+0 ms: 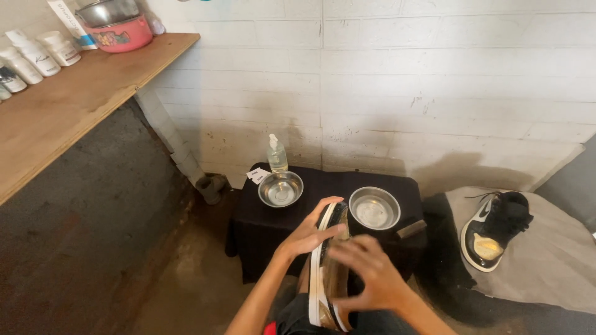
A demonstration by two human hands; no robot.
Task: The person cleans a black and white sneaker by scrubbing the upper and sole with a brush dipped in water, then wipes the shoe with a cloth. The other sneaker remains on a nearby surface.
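Left hand [308, 234] grips a shoe [326, 267]; right hand [371, 272] rests spread on it. Two steel bowls [280, 189] on the black worktop [323, 180] hold water.

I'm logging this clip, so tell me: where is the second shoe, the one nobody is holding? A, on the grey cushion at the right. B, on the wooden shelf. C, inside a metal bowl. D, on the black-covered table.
A: the black and white shoe lies on the grey cushion, apart from both hands.
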